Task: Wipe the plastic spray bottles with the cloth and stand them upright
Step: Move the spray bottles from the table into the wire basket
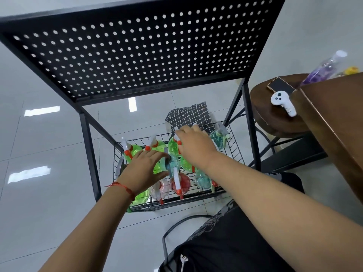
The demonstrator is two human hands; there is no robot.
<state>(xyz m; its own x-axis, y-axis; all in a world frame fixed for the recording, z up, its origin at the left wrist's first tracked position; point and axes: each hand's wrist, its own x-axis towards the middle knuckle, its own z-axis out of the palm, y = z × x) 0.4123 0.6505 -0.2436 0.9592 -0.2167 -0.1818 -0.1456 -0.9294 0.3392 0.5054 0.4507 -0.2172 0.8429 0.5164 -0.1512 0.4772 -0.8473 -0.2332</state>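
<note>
Glossy white floor (49,134), black rack (137,55) with a perforated top shelf, wire basket (233,142) on the bottom tier. Spray bottles (180,183) (green, blue, red) are packed tight in the basket; from above I can't tell which ones stand true. The checked cloth (188,114) lies at the back edge, just past the bottles.

Your left hand (145,169) is spread, fingers straight, over the front-left bottles and holding nothing, with the thumb near a blue bottle (173,163). Your right hand (194,146) reaches across the back row toward the cloth, fingertips by a white sprayer head. I can't tell whether it grips anything (the hand itself hides it).

My read: this is the pick-up stage. Take the cloth with the right first. Then lift one bottle straight up by the neck with the left so the triggers don't snag neighbours or the wire. Wipe body and head, then set it down on its base.
</note>
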